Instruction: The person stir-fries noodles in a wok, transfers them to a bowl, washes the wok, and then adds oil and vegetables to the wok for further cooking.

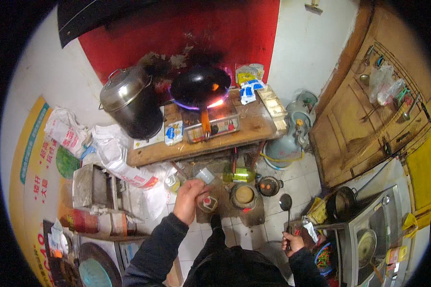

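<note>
My right hand [292, 244] grips the handle of a dark metal ladle [286, 203], its bowl pointing away from me over the tiled floor. In front of my body is my left hand [191, 199], raised with curled fingers; whether anything sits between them is unclear. Below and beside it stands a bottle with a red cap [209, 203]. Farther ahead, a black wok [200, 84] rests on a lit gas stove [212, 125], with flames around its base. Its wooden handle [205, 122] points towards me. An orange glow shows on the wok's surface.
The stove stands on a wooden table [151, 155], beside a tall lidded pot [133, 107] and seasoning packets [249, 89]. A gas cylinder [283, 143] is to the right. Floor pots [243, 195] and a green bottle [239, 175] lie ahead. A glass-topped cooker [366, 229] is at right.
</note>
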Demonstrator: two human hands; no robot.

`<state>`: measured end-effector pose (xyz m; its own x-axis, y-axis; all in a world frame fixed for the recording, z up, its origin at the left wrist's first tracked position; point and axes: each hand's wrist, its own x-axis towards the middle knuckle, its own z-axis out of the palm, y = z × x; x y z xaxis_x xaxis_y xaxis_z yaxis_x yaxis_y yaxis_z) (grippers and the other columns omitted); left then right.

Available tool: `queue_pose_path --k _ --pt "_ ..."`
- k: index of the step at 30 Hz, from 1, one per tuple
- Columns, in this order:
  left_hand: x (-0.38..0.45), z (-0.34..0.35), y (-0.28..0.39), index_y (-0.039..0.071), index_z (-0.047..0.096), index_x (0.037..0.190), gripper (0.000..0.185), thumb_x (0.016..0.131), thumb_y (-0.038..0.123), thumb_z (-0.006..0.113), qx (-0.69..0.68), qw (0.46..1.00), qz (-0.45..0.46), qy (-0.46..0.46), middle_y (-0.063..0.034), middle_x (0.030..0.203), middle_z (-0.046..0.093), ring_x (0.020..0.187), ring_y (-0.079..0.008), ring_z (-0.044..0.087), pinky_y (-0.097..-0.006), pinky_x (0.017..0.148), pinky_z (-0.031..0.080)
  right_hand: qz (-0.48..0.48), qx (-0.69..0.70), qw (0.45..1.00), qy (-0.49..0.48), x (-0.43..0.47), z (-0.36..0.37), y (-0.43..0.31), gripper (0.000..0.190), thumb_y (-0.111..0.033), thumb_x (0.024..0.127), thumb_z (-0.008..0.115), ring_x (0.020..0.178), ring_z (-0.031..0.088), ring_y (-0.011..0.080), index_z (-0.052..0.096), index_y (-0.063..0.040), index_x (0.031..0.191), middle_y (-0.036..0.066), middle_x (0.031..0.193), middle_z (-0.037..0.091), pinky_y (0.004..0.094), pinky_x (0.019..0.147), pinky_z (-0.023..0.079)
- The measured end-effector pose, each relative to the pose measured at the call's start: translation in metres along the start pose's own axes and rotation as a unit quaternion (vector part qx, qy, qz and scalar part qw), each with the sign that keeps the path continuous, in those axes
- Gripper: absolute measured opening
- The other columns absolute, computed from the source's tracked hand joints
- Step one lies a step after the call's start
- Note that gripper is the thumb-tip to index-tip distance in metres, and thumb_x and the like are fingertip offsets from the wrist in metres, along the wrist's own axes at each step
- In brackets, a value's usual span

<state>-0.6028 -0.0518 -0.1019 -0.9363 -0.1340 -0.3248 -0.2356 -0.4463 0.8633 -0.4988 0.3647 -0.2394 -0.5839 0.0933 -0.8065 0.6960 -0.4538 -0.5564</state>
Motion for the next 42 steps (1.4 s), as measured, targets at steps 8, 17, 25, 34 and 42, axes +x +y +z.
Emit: queue_pose_path --k 8,17,25,34,42 --pt "0.205 0.003 0.054 0.007 0.057 0.100 0.022 0.094 0.027 0.064 -0.093 0.988 -0.089 -0.083 -0.0044 0.092 0.060 0.093 -0.0218 0.064 -0.0414 0.084 0.051 -0.025 0.103 0.991 0.079 0.016 0.016 0.006 0.010 -0.009 0.089 0.067 0.053 0.052 0.0183 0.058 -0.005 0.090 0.006 0.070 0.054 0.0320 0.042 0.042" --pt "0.281 0.012 0.050 0.005 0.051 0.069 0.018 0.085 0.007 0.061 0.301 0.929 0.104 -0.187 -0.0020 0.072 0.055 0.057 -0.0142 0.053 -0.0298 0.054 0.043 0.001 0.104 0.990 0.091 0.027 0.044 -0.003 0.009 -0.014 0.092 0.064 0.055 0.051 0.0159 0.058 -0.007 0.090 0.003 0.071 0.053 0.0303 0.046 0.042" --pt "0.244 0.011 0.066 0.003 0.054 0.088 0.010 0.082 0.004 0.062 -0.106 0.982 -0.117 -0.099 -0.0012 0.066 0.050 0.050 -0.0093 0.046 -0.0243 0.043 0.036 -0.035 0.093 0.989 0.105 0.043 0.047 -0.021 0.010 -0.013 0.092 0.064 0.053 0.051 0.0183 0.057 -0.006 0.092 0.005 0.070 0.053 0.0324 0.044 0.041" --pt "0.236 0.024 0.066 0.004 0.057 0.087 0.007 0.082 0.004 0.062 -0.077 0.979 -0.020 -0.187 -0.0050 0.076 0.057 0.047 -0.0098 0.049 -0.0245 0.040 0.037 -0.031 0.082 0.992 0.095 0.046 0.052 -0.039 0.008 -0.012 0.095 0.063 0.055 0.049 0.0151 0.058 -0.009 0.099 0.002 0.074 0.052 0.0281 0.046 0.040" --pt "0.243 0.010 0.072 0.003 0.057 0.083 0.004 0.081 0.004 0.061 0.127 0.983 0.055 -0.120 -0.0033 0.058 0.054 0.043 -0.0113 0.049 -0.0253 0.040 0.039 -0.005 0.111 0.988 0.105 0.056 0.046 -0.024 0.011 -0.012 0.093 0.065 0.054 0.049 0.0167 0.055 -0.008 0.093 0.003 0.073 0.053 0.0301 0.044 0.039"
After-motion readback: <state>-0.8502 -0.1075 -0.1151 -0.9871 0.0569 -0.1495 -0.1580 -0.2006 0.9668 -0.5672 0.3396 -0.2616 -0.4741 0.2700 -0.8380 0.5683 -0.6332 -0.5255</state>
